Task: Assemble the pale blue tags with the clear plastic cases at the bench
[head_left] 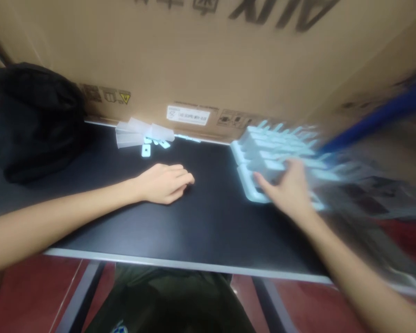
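My left hand [166,183] lies on the black tabletop [152,231], its fingers curled in and pressed together, with nothing seen in them. Beyond it are frosted, see-through plastic pieces [133,132] and several small light-blue tags [146,150] with dark square marks. On the right, my right hand [293,189] is at the front of a light-blue stepped plastic rack [251,185] with rows of upright prongs. Its thumb stands apart from the fingers, against the rack's front. Motion blurs the fingers, and their tips are partly hidden.
A large cardboard box [180,60] stands along the table's back edge. At the left is a black bag [34,120]. A blurred blue bar [377,115] slants in behind the rack. The table's pale front edge [180,263] runs above my lap.
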Demonstrator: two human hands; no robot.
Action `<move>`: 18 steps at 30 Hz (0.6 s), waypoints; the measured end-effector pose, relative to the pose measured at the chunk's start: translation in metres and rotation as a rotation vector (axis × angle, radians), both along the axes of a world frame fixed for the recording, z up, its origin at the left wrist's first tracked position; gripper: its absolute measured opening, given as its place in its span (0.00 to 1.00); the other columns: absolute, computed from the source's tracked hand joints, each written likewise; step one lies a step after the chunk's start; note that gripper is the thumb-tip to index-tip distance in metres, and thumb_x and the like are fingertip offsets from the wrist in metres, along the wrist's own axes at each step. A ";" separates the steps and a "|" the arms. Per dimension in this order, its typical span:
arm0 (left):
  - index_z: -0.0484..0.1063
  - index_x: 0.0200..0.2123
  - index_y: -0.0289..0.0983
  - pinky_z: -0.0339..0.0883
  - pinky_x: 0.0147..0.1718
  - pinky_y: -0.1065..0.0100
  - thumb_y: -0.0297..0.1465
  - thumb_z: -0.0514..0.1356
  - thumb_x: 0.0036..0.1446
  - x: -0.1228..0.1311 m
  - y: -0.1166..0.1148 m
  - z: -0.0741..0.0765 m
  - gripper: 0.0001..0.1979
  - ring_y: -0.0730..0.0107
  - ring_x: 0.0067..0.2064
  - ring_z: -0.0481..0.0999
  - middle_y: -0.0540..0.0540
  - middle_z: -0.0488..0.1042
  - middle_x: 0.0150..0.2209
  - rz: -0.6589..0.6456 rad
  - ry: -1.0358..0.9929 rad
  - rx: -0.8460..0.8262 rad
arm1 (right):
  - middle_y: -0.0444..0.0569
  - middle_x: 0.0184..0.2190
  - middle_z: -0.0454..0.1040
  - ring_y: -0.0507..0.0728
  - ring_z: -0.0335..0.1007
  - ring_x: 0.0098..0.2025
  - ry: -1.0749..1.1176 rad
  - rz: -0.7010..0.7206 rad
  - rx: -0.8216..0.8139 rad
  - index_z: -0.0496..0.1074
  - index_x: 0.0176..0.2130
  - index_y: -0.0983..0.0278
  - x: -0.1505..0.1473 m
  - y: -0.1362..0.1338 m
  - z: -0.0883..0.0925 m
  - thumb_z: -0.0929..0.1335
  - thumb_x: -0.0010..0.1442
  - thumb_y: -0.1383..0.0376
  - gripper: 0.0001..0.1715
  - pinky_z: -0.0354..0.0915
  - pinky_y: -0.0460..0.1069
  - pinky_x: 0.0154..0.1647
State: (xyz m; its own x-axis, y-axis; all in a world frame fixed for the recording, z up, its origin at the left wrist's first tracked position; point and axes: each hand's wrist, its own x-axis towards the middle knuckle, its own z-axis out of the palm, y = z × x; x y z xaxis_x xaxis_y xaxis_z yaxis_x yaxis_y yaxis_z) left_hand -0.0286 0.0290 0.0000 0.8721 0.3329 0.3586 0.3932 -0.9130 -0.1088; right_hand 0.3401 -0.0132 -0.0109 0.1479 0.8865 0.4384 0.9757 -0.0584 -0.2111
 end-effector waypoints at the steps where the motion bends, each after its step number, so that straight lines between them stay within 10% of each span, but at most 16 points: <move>1: 0.71 0.48 0.39 0.64 0.30 0.69 0.30 0.51 0.70 0.000 0.000 0.000 0.10 0.64 0.43 0.77 0.46 0.80 0.42 0.003 0.003 -0.001 | 0.77 0.59 0.64 0.74 0.70 0.58 0.003 -0.022 -0.044 0.53 0.65 0.77 0.000 -0.001 -0.001 0.66 0.64 0.42 0.50 0.68 0.60 0.55; 14: 0.72 0.48 0.38 0.64 0.28 0.67 0.30 0.51 0.70 0.003 0.001 0.003 0.11 0.65 0.43 0.77 0.46 0.80 0.42 0.006 0.026 0.000 | 0.60 0.35 0.76 0.71 0.78 0.37 -0.008 -0.188 -0.061 0.52 0.62 0.75 0.003 0.007 -0.014 0.74 0.53 0.42 0.57 0.71 0.60 0.41; 18: 0.73 0.48 0.37 0.66 0.31 0.66 0.31 0.51 0.70 0.003 -0.001 0.003 0.12 0.63 0.43 0.78 0.45 0.80 0.43 0.051 0.058 0.049 | 0.73 0.46 0.75 0.76 0.78 0.48 -0.005 -0.140 -0.068 0.50 0.65 0.79 0.005 0.008 -0.018 0.71 0.57 0.40 0.59 0.72 0.62 0.47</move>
